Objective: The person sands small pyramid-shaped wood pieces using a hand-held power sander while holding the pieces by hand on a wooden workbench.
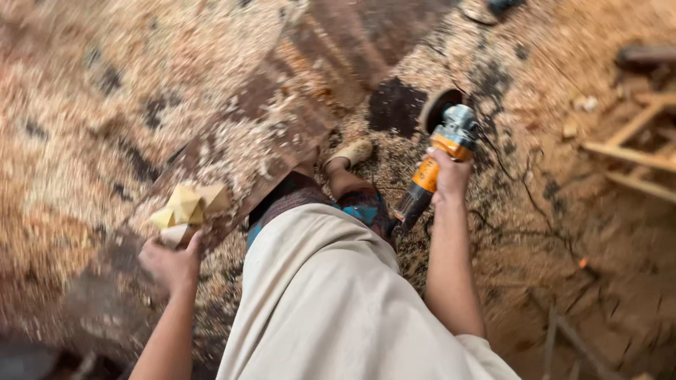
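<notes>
Cream cloth (331, 295) drapes the lap. Left hand (170, 264) grips a faceted wooden block (186, 206); right hand (449, 174) clenches an orange angle grinder (440, 158) above the sawdust-strewn floor (84, 127).

Head view, steeply down, near hands.

this is a woodworking workshop, rough and earthen. the floor (84, 127) lies thick with sawdust and pale shavings. an orange angle grinder (440, 158) and a carved, faceted wooden piece (186, 205) point to carving, and bare timber frames (637, 151) lie at the right edge.
</notes>
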